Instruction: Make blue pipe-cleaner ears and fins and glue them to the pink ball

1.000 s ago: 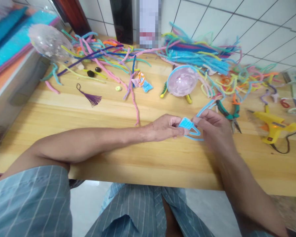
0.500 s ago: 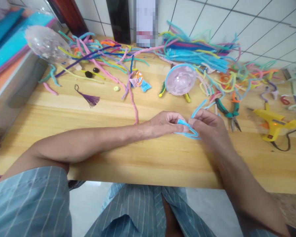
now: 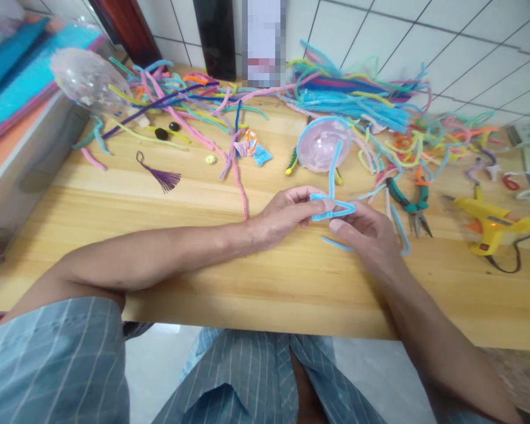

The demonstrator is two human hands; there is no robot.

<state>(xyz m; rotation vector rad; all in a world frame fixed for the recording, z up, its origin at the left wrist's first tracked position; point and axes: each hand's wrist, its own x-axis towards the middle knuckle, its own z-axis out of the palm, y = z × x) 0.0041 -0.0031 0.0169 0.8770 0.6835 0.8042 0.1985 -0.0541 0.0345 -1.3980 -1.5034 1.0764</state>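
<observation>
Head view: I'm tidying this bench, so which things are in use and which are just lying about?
In use:
left hand
right hand
light blue pipe cleaner

Lying about:
yellow glue gun
green-handled pliers
purple tassel
pink transparent ball

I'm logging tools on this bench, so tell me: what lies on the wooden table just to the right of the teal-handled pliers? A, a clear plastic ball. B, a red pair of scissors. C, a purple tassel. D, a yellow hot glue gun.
D: the yellow hot glue gun lies on the wooden table right of the teal-handled pliers.
</observation>
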